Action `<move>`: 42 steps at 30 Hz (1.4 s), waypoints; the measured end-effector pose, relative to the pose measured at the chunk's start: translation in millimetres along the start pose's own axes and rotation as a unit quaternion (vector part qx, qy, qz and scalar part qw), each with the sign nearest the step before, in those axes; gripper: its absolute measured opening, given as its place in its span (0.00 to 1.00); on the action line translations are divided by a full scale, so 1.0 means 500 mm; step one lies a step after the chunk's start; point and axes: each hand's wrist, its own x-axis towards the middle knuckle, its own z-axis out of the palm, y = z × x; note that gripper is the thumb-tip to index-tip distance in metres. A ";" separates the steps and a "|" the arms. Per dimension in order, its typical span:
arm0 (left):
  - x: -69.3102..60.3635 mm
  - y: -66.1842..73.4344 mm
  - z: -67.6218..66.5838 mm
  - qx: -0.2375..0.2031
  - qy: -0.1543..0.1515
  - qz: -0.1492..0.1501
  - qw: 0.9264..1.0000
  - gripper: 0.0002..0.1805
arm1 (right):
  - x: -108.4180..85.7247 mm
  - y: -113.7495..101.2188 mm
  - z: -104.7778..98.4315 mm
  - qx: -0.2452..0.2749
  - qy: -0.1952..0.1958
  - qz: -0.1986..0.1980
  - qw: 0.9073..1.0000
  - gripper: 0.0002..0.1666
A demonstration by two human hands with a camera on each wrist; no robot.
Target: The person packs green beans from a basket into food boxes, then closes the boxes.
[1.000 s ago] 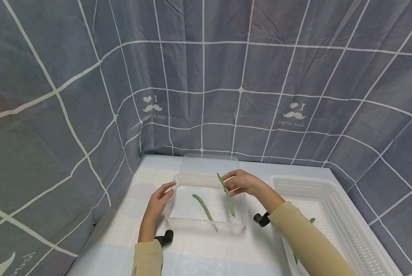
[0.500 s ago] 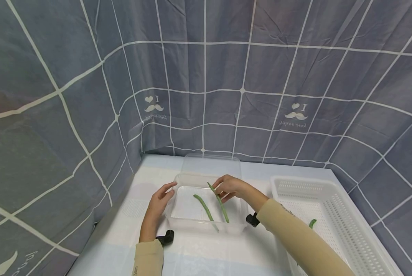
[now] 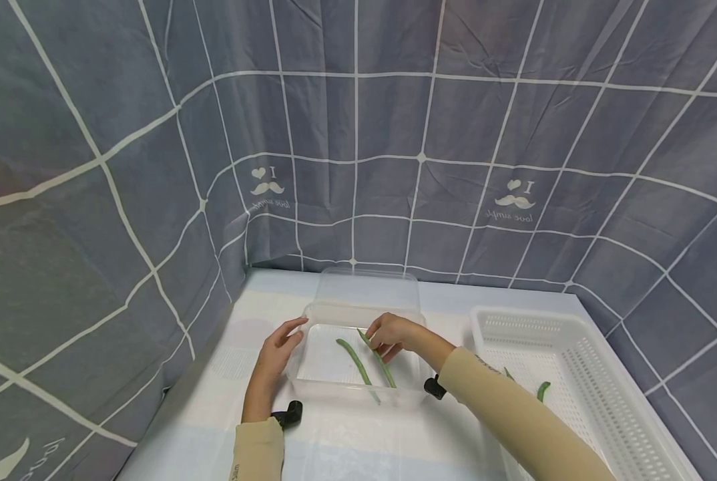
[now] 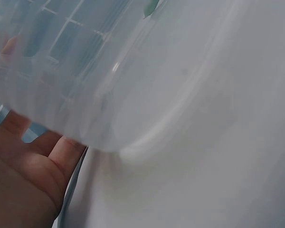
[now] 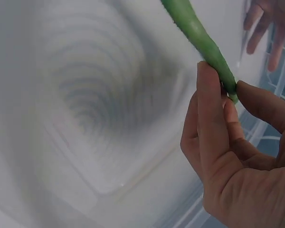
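A clear plastic container (image 3: 334,386) stands on the table with a green bean (image 3: 355,361) lying in it. My right hand (image 3: 392,334) is over the container and pinches a second green bean (image 5: 194,31) near one end, between thumb and fingertips. That bean slants towards me, beside the first one. My left hand (image 3: 280,354) rests against the container's left side, its fingers spread and fairly straight. Through the cloudy wall in the left wrist view, a bean tip (image 4: 151,7) shows.
On the right stands a white perforated basket (image 3: 605,374) with a few beans (image 3: 543,391) in it, partly hidden by my right sleeve. A clear lid (image 3: 367,287) lies behind the container. A grey checked curtain (image 3: 388,187) closes off the back and sides.
My right hand has moved left and down into the container with its bean, which now lies nearer the first bean. The left hand has stayed in place.
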 end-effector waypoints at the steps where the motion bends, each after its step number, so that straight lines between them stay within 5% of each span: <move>1: 0.000 -0.001 0.000 -0.001 0.000 0.000 1.000 0.21 | 0.002 0.004 0.003 -0.004 -0.002 0.001 1.000 0.12; 23: 0.001 0.000 0.000 -0.004 0.001 0.002 1.000 0.21 | -0.011 0.025 0.012 0.004 -0.010 -0.002 1.000 0.13; 32: 0.002 -0.003 0.002 0.001 -0.002 0.009 1.000 0.21 | -0.018 -0.003 -0.045 0.050 -0.001 -0.009 0.999 0.23; 42: 0.004 -0.005 -0.001 -0.001 -0.007 0.011 1.000 0.20 | -0.053 -0.012 -0.119 0.095 0.005 -0.028 0.995 0.21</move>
